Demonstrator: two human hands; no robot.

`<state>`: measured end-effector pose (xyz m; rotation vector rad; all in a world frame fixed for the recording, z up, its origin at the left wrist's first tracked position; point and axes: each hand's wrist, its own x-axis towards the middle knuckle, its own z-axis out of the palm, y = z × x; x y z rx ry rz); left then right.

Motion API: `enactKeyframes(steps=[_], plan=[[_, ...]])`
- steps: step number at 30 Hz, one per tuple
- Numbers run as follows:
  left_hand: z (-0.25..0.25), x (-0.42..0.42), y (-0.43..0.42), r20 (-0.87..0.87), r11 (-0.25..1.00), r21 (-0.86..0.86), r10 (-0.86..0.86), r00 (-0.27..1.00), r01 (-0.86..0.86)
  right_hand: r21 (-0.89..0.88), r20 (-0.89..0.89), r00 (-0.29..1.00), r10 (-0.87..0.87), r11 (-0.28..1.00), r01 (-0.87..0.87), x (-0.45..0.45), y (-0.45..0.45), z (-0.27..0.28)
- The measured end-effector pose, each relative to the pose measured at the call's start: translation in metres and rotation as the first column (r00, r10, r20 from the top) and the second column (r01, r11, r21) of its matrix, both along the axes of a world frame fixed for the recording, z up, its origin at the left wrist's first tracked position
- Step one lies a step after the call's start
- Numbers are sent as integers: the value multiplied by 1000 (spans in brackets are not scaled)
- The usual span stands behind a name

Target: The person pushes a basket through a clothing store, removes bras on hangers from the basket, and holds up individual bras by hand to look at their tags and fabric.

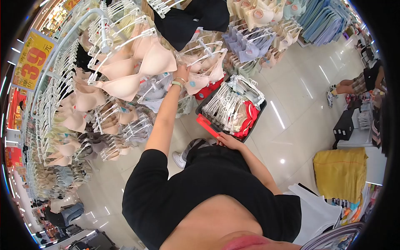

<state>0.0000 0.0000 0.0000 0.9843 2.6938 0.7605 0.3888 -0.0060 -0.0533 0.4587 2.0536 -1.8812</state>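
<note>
You've got a bright, evenly lit scene here, folks-on-the-floor view and all. Look at the pale floor (pixel 287 141): long white streaks and small round hot spots glare off its glossy tiles, mirroring lights overhead. Shadows stay soft, and your black top (pixel 208 179) sinks dark with little detail. Now the fisheye bend: the rack rail (pixel 58 54) curves hard at left, and everything leans and squeezes towards the rim, where black fills the corners. The middle reads fairly sharp; the far left edge goes small and smeary, with bright light strips along it.
</note>
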Motion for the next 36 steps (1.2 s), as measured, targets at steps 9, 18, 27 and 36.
enactKeyframes(steps=[9,18,27,36], plan=[[-23,-27,17,-171,999,13,47,984,-45,-55,0,998,-62,997,62,2,-5,0],[-26,-38,24,15,999,21,27,1000,-27,12,91,977,-195,981,194,-3,-14,-2],[-16,71,-35,-273,829,466,-198,942,309,142,111,932,-346,933,329,-8,-30,8],[-48,185,-134,73,539,-149,-830,552,829,457,15,872,-489,779,429,-18,-62,-9]])
